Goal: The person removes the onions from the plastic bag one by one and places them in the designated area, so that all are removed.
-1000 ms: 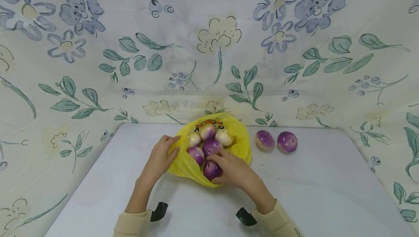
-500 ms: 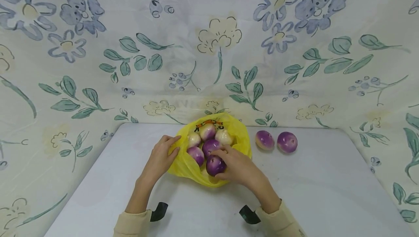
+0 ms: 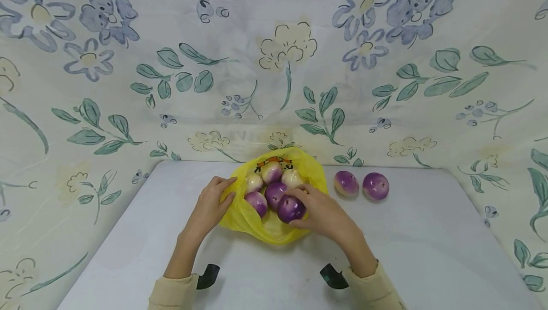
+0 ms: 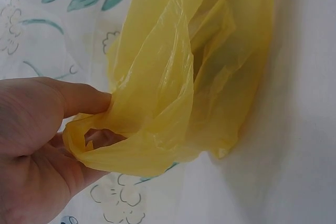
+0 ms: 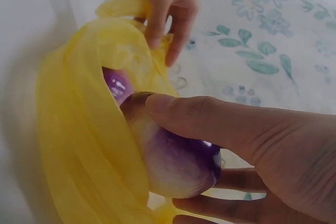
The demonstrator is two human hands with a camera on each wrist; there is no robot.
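A yellow plastic bag (image 3: 244, 217) lies open on the table with several purple-and-white round vegetables (image 3: 256, 203) inside. At its left edge the left hand (image 3: 210, 205) pinches the plastic between thumb and fingers; the left wrist view shows that hand (image 4: 47, 135) on a fold of the bag (image 4: 157, 103). The right hand (image 3: 324, 212) grips a dark purple vegetable (image 3: 292, 208) over the bag's right front part. In the right wrist view, thumb and fingers of the right hand (image 5: 262, 156) hold this vegetable (image 5: 176, 156) beside the bag's rim (image 5: 105, 129).
Two more purple vegetables (image 3: 346, 183) (image 3: 376, 186) rest side by side on the white table (image 3: 419, 234), right of the bag. Floral cloth (image 3: 239, 62) hangs behind the table. A black object (image 3: 208, 276) is at each sleeve cuff.
Gripping the dark purple vegetable, the right hand has moved it rightward and a little up from the front of the bag. The left hand has stayed in place.
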